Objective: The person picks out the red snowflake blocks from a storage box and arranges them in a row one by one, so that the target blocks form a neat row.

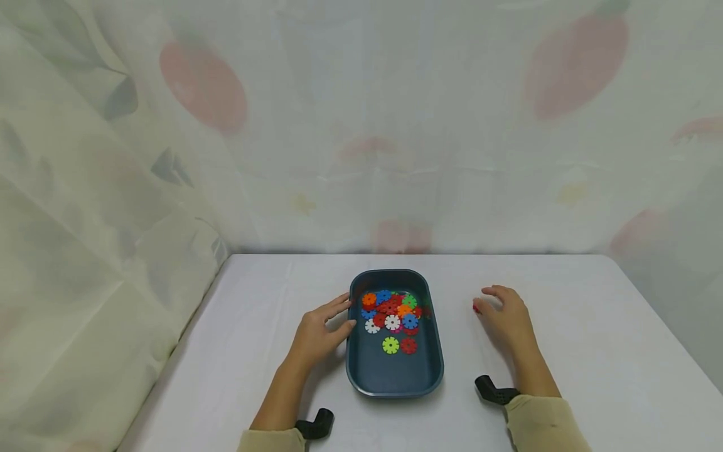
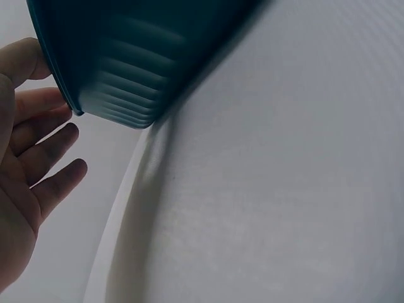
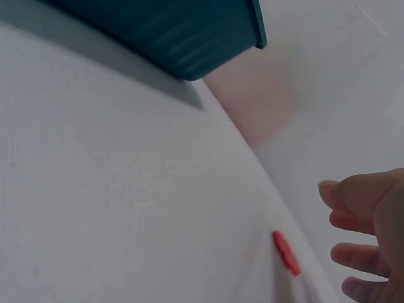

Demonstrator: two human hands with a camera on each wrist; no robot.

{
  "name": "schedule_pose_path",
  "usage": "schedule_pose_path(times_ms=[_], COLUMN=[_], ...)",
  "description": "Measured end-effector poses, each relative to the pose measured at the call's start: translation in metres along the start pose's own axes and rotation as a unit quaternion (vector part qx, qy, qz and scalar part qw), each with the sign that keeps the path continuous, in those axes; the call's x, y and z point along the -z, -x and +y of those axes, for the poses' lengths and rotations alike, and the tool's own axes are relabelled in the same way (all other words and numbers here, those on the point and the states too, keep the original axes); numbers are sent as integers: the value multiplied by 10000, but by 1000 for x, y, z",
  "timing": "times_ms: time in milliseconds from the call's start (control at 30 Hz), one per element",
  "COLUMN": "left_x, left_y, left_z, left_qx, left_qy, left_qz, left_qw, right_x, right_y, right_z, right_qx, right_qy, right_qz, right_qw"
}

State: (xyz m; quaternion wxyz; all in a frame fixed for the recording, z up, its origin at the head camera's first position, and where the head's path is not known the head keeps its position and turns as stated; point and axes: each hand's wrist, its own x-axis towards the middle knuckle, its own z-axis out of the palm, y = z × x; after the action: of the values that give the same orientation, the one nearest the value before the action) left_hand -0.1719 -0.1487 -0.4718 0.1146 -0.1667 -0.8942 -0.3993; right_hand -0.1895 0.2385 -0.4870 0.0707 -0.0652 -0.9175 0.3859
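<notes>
A dark teal tray (image 1: pixel 432 364) sits on the white table (image 1: pixel 593 351) and holds several colourful snowflake-shaped discs (image 1: pixel 391 312). My left hand (image 1: pixel 322 329) lies open beside the tray's left wall, its fingertips touching the rim (image 2: pixel 69 104). To the right of the tray, my right hand (image 1: pixel 508 317) hovers over the table with loosely curled fingers. A single red disc (image 1: pixel 476 307) lies on the table just left of its fingers. In the right wrist view that red disc (image 3: pixel 285 252) lies apart from the fingertips (image 3: pixel 353 255), which hold nothing.
A pale patterned curtain (image 1: pixel 361 125) hangs behind the table and down its left side. Two black wrist-camera mounts (image 1: pixel 316 425) (image 1: pixel 494 389) show near the front edge. The table's right edge runs close to the curtain.
</notes>
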Motion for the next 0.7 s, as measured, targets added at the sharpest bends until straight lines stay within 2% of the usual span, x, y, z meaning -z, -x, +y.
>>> schedule_pose_path(times_ms=[133, 233, 333, 467, 533, 700], left_x=[0, 0, 1, 2, 2, 2], left_y=[0, 0, 0, 0, 0, 0], left_z=[0, 0, 0, 0, 1, 2], left_qx=[23, 30, 52, 119, 158, 217], left_qy=[142, 282, 340, 380, 374, 323], left_qz=[-31, -42, -70, -161, -212, -275], left_qw=[9999, 9996, 9994, 9991, 9990, 9989], right_x=[4, 0, -10, -25, -31, -42], right_y=[9, 20, 32, 49, 56, 69], right_z=[-25, -53, -82, -106, -112, -122], right_qx=[324, 868, 1677, 2560, 2727, 2591], right_qy=[-182, -199, -130, 4, 165, 835], right_qz=[44, -12, -183, -624, -941, -1687], right_qw=[9993, 9960, 9856, 9647, 9573, 9473])
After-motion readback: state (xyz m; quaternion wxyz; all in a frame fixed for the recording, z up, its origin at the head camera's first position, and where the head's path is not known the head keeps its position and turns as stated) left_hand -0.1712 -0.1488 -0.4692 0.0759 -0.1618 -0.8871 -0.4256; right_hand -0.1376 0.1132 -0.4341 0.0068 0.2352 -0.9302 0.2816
